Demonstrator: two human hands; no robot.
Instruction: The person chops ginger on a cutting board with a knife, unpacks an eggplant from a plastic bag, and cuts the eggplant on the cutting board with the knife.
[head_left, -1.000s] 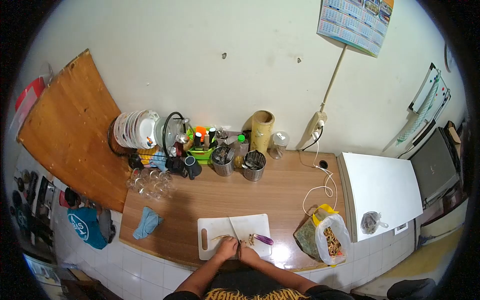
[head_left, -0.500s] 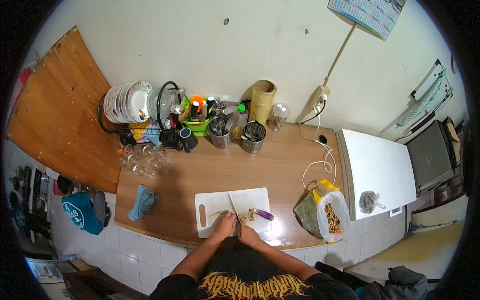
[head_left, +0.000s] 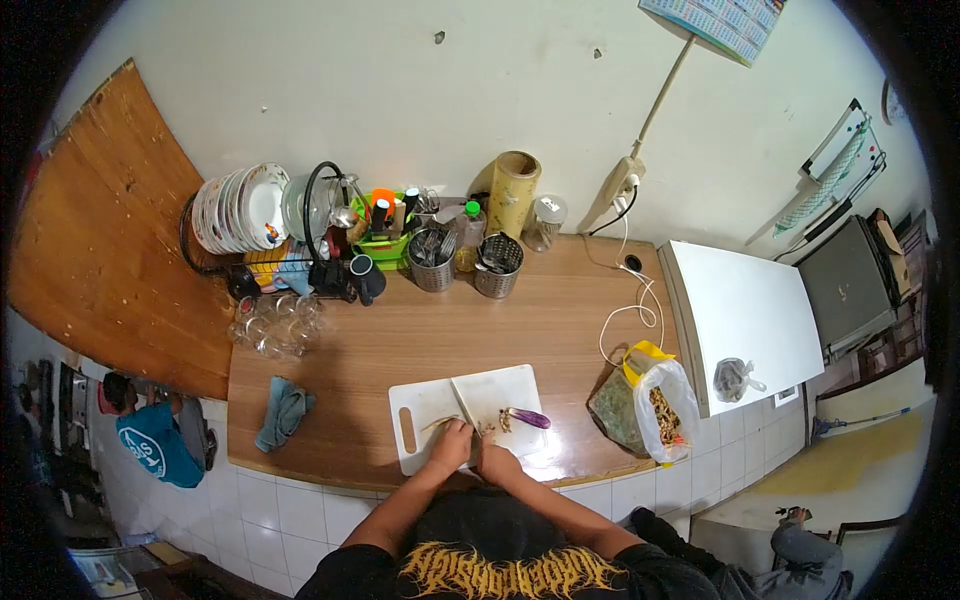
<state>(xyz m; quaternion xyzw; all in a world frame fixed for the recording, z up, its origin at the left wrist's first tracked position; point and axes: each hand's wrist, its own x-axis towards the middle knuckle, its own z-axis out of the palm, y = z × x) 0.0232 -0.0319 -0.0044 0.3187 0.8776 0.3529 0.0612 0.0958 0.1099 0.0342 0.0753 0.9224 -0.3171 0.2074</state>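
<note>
On a white cutting board point(head_left: 520, 383) at the table's front edge, my right hand point(head_left: 497, 464) grips a kitchen knife point(head_left: 464, 402) by its handle. The blade points away from me and leans to the left. Just left of the blade, my left hand point(head_left: 453, 442) is closed, fingertips down on the board; a thin pale brown piece point(head_left: 436, 423) sticks out from under them, its kind unclear. Small chopped bits point(head_left: 504, 421) lie right of the blade, beside a purple eggplant piece point(head_left: 530, 418).
Right of the board sit a plastic bag of brownish pieces point(head_left: 663, 425) and a greenish stone slab point(head_left: 617, 410). A cloth point(head_left: 285, 412) lies to the left. Glasses point(head_left: 278, 325), a dish rack point(head_left: 205, 268) and cutlery holders point(head_left: 432, 268) stand behind. A person point(head_left: 160, 443) crouches at far left.
The whole view has shifted slightly as my head moved. Both hands stay over the board in nearly the same place, and the knife keeps about the same position.
</note>
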